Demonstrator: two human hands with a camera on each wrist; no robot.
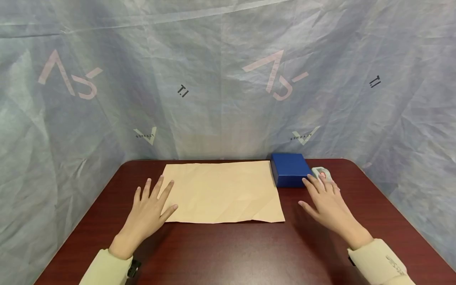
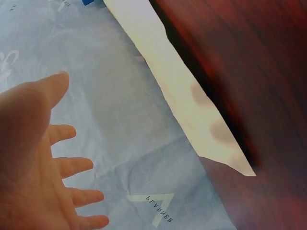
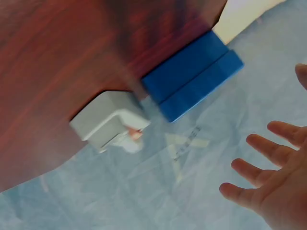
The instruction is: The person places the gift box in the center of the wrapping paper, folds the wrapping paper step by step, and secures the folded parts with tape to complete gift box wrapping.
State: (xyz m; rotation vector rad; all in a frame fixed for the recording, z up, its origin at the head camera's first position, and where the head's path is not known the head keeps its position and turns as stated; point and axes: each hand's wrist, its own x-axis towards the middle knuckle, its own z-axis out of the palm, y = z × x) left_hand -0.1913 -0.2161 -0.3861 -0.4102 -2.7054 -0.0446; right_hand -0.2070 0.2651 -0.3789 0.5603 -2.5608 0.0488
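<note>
A sheet of tan paper point(image 1: 221, 192) lies flat across the middle of the table, slightly wrinkled along its near edge. My left hand point(image 1: 149, 211) hovers with spread fingers over the paper's left edge, holding nothing; its shadow falls on the paper in the left wrist view. Touching the paper's right side is a blue box point(image 1: 290, 170), its lid line visible in the right wrist view. My right hand point(image 1: 329, 206), fingers spread and holding nothing, is raised nearest the box and a small grey-white object point(image 3: 112, 120) with a reddish part, which it partly hides in the head view.
The dark red-brown wooden table point(image 1: 228, 253) has rounded far corners. A grey-blue printed sheet point(image 1: 221, 79) hangs as a curtain behind the table and along both sides. Light sleeves cover both forearms, with a dark strap at the left wrist.
</note>
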